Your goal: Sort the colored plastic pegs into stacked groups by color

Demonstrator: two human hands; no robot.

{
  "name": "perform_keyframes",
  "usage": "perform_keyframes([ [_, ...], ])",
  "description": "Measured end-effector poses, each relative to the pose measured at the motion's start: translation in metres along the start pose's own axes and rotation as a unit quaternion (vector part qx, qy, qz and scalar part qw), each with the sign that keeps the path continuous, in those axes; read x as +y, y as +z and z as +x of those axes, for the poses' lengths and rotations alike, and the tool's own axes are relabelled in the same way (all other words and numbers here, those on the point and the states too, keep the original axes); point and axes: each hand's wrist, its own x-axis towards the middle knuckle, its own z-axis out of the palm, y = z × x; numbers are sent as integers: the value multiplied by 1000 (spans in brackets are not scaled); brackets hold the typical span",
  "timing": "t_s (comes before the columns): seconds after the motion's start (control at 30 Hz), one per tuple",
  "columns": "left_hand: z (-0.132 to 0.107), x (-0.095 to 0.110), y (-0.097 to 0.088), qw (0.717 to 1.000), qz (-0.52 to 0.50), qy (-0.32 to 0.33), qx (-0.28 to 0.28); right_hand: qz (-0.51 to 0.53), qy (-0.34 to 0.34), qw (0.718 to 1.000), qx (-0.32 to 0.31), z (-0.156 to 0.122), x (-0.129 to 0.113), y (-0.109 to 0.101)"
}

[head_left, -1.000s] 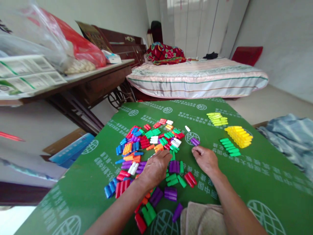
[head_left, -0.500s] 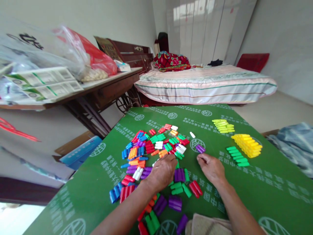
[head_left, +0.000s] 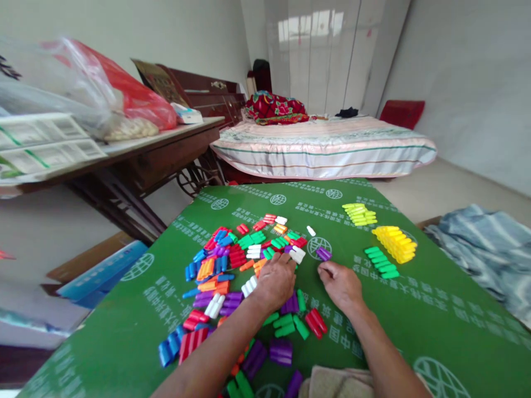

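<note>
My left hand (head_left: 276, 282) lies over a spread of small bullet-shaped plastic blocks (head_left: 238, 257) in red, blue, green, orange, purple and white. Its fingers stretch out onto the pieces, close to a white block (head_left: 297, 254); the fingertips are partly hidden among them. To its right, my right hand (head_left: 342, 284) rests low over the green table with its fingers curled in. Whether anything is inside them does not show. A purple block (head_left: 323, 254) lies just beyond those fingertips, and a single white piece (head_left: 311, 231) is farther off.
On the right of the green table (head_left: 166, 237) are grouped lime pieces (head_left: 360, 214), a stack of yellow pieces (head_left: 395, 243) and a row of green pieces (head_left: 381, 262). A beige cloth (head_left: 338, 382) lies at the near edge. Behind stands a bed (head_left: 323, 146); a sewing-machine table (head_left: 166, 152) is at left.
The view has turned slightly right, so everything appears shifted left. My left hand's fingers have reached a little forward over the blocks; my right hand stays near the purple block.
</note>
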Motion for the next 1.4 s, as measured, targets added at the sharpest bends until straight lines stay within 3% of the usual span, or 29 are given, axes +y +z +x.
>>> perform_keyframes([
  [0.57, 14, 3, -9, 999, 38, -30, -25, 8, -6, 1000, 17, 2, -6, -2],
  [0.77, 9, 1, -12, 999, 21, -7, -45, 6, 2, 1000, 11, 2, -6, -2],
  [0.93, 10, -4, -14, 999, -27, -14, -22, 11, 2, 1000, 14, 1, -8, -3],
  [1.17, 48, 7, -25, 991, -129, -46, -9, 16, 6, 1000, 12, 2, -7, -4],
  [1.4, 102, 29, -13, 987, -150, -37, -42, 10, 3, 1000, 11, 3, -7, -2],
])
